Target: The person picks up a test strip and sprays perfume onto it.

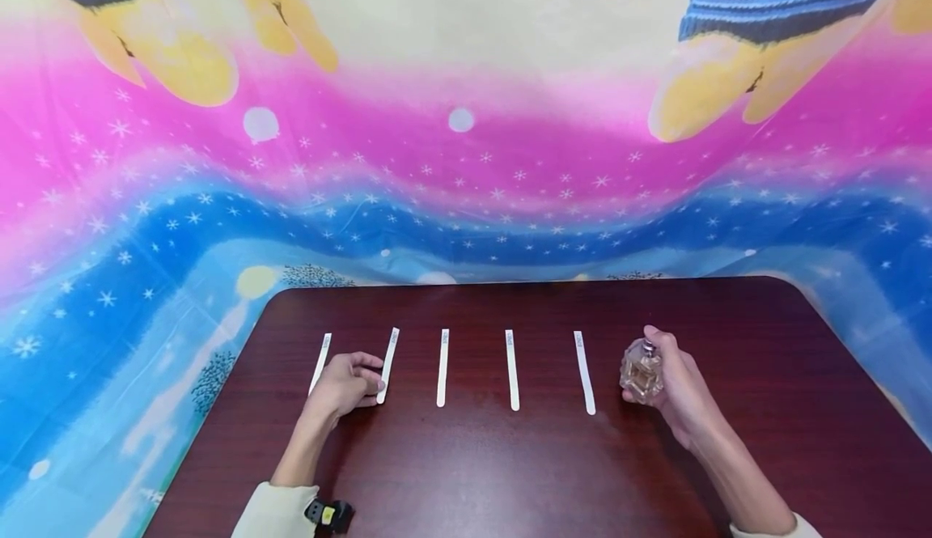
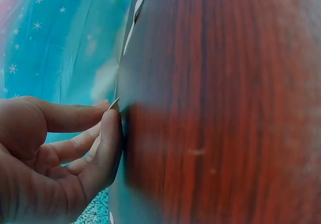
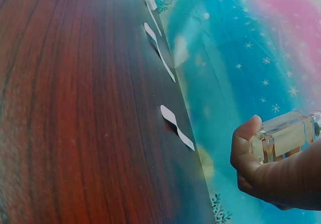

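Observation:
My left hand (image 1: 348, 384) pinches the near, rounded end of a white paper test strip (image 1: 391, 356), second from the left in a row. Only the strip's tip (image 2: 115, 104) shows between thumb and finger in the left wrist view. Over the table's right side, my right hand (image 1: 684, 400) grips a clear, faceted glass perfume bottle (image 1: 641, 374) with pale amber liquid. One digit lies at the bottle's top, by the sprayer. In the right wrist view the bottle (image 3: 286, 136) lies on its side in the picture, fingers wrapped round its base.
More white strips lie spaced out on the dark red wooden table (image 1: 466, 473): a left one (image 1: 318, 368) partly behind my left hand, then a middle strip (image 1: 442, 368), another strip (image 1: 513, 370) and a rightmost strip (image 1: 584, 372). A colourful printed cloth (image 1: 437, 150) hangs behind the table.

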